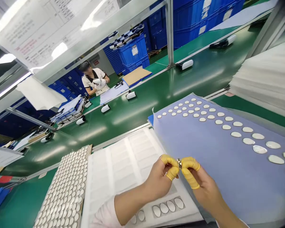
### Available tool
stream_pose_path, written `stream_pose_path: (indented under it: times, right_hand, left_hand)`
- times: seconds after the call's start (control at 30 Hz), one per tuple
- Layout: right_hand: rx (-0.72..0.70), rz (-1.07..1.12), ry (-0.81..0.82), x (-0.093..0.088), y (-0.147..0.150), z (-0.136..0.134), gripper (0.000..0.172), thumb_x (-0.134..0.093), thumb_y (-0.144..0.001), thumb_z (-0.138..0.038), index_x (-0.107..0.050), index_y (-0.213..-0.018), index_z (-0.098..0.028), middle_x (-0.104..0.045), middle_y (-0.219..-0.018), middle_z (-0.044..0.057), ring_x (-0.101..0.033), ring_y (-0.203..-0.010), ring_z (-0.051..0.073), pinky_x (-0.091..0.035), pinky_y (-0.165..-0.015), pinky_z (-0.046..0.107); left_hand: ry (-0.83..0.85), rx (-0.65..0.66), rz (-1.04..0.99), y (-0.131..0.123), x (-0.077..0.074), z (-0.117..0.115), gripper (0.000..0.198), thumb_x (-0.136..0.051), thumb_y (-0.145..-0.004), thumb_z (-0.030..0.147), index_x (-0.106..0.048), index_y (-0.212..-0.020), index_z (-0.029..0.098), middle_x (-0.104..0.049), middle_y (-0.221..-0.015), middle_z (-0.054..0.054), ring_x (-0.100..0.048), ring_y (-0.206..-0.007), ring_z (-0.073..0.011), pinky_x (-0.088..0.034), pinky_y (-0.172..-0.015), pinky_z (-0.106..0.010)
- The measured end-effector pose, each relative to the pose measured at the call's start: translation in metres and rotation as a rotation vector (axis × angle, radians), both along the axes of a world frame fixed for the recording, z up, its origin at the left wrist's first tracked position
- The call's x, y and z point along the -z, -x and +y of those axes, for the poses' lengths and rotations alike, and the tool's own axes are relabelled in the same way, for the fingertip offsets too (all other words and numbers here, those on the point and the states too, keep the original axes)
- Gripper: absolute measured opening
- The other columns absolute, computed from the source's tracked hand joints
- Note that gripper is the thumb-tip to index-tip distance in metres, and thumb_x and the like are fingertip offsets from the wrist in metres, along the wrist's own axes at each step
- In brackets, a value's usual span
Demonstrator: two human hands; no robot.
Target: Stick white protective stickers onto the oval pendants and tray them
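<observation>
Yellow rubber finger cots (173,164) on both hands, a small metal ring (179,163) pinched firmly between the left hand (159,181) and the right hand (204,190), just above a white tray (123,177) of oval stickers (164,208). Just right of the tray, a blue sheet (228,196) dotted with white ovals (236,134). Near left, a board of white discs (64,190). Far off, across a green conveyor belt (142,107), a co-worker (93,79) in white gloves and stacked blue crates (133,52).

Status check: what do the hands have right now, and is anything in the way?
Left hand and right hand both pinching small metal ring. Yellow finger cots on fingers. Nothing blocking; blue sheet of white ovals beside right hand.
</observation>
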State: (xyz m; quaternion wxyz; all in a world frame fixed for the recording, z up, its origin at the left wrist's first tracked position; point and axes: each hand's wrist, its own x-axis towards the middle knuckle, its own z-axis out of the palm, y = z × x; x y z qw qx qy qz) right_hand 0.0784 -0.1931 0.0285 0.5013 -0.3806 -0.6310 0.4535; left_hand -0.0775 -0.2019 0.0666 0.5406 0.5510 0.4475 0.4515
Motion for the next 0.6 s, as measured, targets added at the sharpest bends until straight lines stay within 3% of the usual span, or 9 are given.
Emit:
stream_pose_path:
  times: [0.1, 0.27, 0.4, 0.6]
  right_hand:
    - [-0.117, 0.125, -0.033, 0.003, 0.01, -0.03, 0.008, -0.05, -0.101, -0.028, -0.056, -0.096, -0.029, -0.054, -0.087, 0.001, -0.057, -0.08, 0.018, -0.053, -0.074, 0.029]
    - [-0.297, 0.101, -0.081, 0.005, 0.01, -0.057, 0.014, -0.045, -0.103, -0.025, -0.056, -0.095, -0.028, -0.051, -0.087, 0.002, -0.054, -0.079, 0.019, -0.052, -0.071, 0.03]
    - [-0.312, 0.03, -0.165, 0.003, 0.008, -0.073, 0.013, -0.045, -0.103, -0.023, -0.055, -0.097, -0.028, -0.05, -0.089, 0.003, -0.053, -0.079, 0.018, -0.052, -0.07, 0.028]
    - [-0.367, -0.098, -0.239, -0.005, 0.003, -0.087, 0.015, -0.043, -0.101, -0.017, -0.053, -0.099, -0.028, -0.05, -0.091, 0.004, -0.054, -0.08, 0.018, -0.054, -0.068, 0.029]
  left_hand:
    - [-0.006, -0.053, -0.116, 0.005, -0.006, -0.042, 0.026, -0.065, -0.092, 0.041, -0.053, -0.09, 0.018, -0.05, -0.091, -0.002, -0.052, -0.077, -0.0109, -0.05, -0.074, -0.027]
    - [0.048, -0.112, -0.296, 0.009, -0.007, -0.087, 0.021, -0.071, -0.088, 0.034, -0.058, -0.09, 0.018, -0.047, -0.097, -0.003, -0.053, -0.082, -0.0104, -0.05, -0.075, -0.026]
    - [0.125, -0.149, -0.45, 0.006, -0.006, -0.109, 0.029, -0.082, -0.078, 0.033, -0.059, -0.084, 0.017, -0.049, -0.103, -0.005, -0.055, -0.091, -0.0135, -0.05, -0.082, -0.029]
    - [0.291, -0.197, -0.514, 0.01, -0.014, -0.123, 0.034, -0.086, -0.074, 0.033, -0.057, -0.081, 0.015, -0.056, -0.098, -0.005, -0.058, -0.085, -0.0134, -0.05, -0.078, -0.029]
